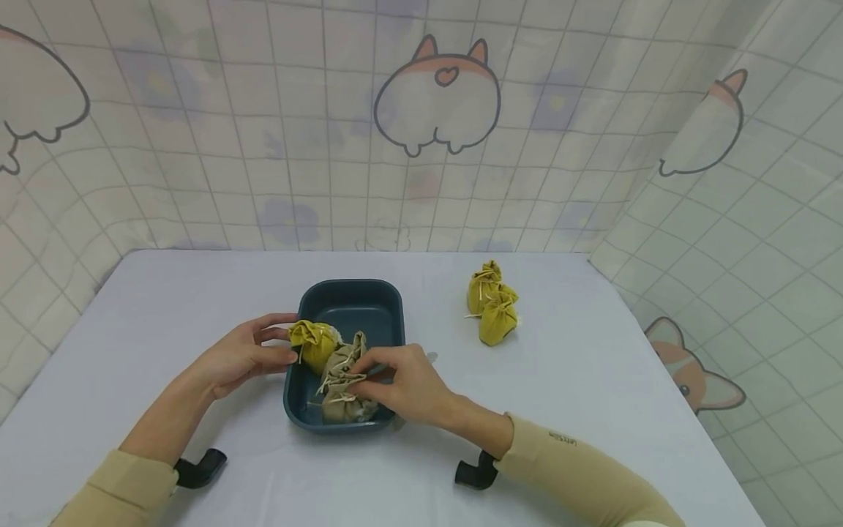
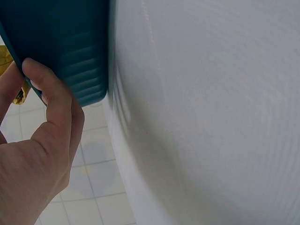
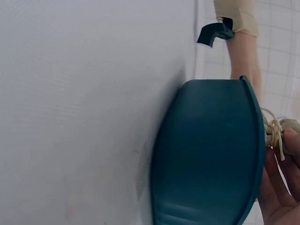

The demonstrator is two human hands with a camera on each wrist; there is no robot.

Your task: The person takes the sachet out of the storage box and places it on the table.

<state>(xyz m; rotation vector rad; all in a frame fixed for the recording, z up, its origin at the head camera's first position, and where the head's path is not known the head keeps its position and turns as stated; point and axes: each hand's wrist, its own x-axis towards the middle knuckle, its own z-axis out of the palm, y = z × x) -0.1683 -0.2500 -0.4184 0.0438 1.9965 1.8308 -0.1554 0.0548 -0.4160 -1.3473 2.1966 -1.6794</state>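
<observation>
Right hand (image 1: 410,384) pinches tan bag (image 1: 342,408) by its neck, likely handiest hold; left hand (image 1: 242,355) at bin (image 1: 361,316), maybe steadying, can't tell grip.

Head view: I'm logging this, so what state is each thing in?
Dark teal bin: upright, open-topped, partly filled.
Yellow drawstring pouch in bin: neck gathered, tilted left.
Two khaki drawstring pouches: in bin, necks gathered.
Two yellow drawstring pouches on table: necks gathered, close together.
Left hand: touches bin's left rim.
Right hand: pinches a khaki pouch's neck.
</observation>
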